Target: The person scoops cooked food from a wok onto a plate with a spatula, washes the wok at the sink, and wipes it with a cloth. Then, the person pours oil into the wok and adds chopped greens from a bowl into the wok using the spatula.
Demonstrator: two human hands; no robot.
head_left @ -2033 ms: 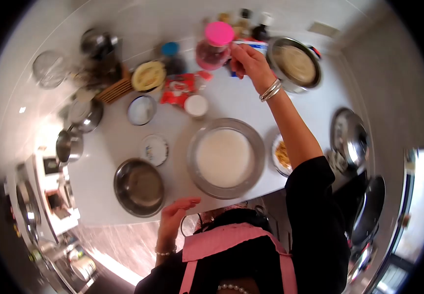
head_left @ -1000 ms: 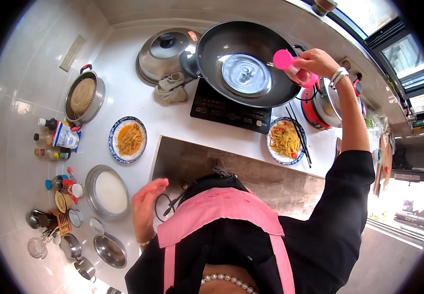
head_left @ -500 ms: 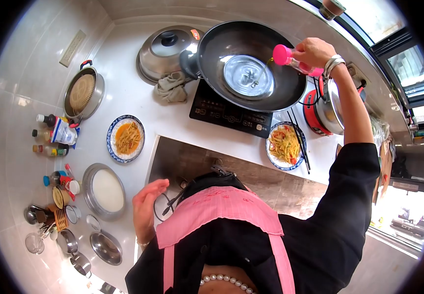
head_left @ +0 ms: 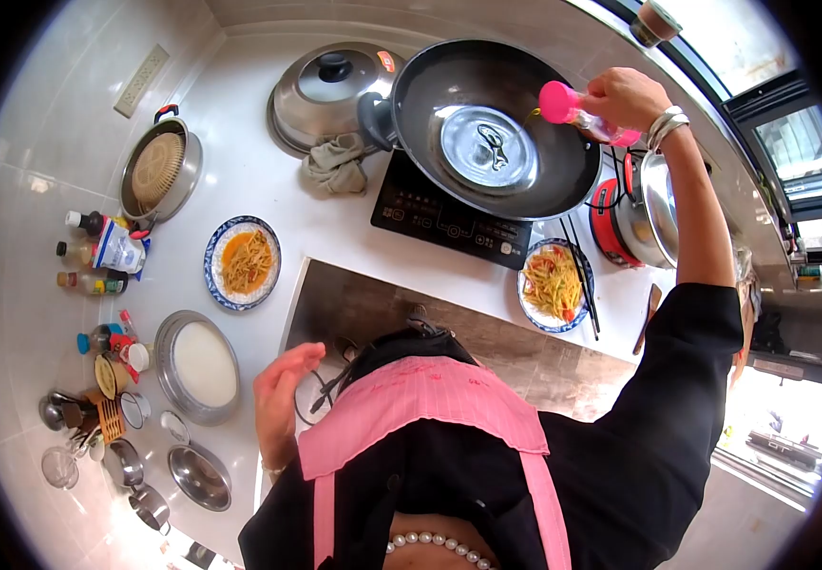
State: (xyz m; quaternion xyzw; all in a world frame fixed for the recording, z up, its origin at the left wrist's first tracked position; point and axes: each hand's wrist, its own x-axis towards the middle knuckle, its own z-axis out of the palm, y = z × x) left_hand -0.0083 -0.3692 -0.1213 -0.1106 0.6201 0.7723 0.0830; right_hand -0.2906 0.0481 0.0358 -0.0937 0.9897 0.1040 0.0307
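Note:
My right hand (head_left: pixel 628 98) is closed around a clear oil bottle (head_left: pixel 582 118) with pink ends, tipped on its side over the right part of a dark wok (head_left: pixel 558 157). A thin yellow stream leaves the bottle's mouth. Oil lies in a dark-edged patch on the wok's shiny round bottom. The wok stands on a black induction cooker (head_left: pixel 449 224). Held near my waist, my left hand (head_left: pixel 281 391) is empty, its fingers stretched out, apart from everything on the counter.
Right of the cooker are a plate of shredded vegetables (head_left: pixel 552 283), black chopsticks (head_left: pixel 579 271) and a red cooker (head_left: pixel 611 223). Leftward stand a domed lid (head_left: pixel 302 100), a cloth (head_left: pixel 337 164), another filled plate (head_left: pixel 243 263), a basin of white liquid (head_left: pixel 204 366) and several bottles.
My right hand and the bottle have shifted slightly right. The oil patch in the wok has grown into a larger, darker outline. My left hand stays nearly still.

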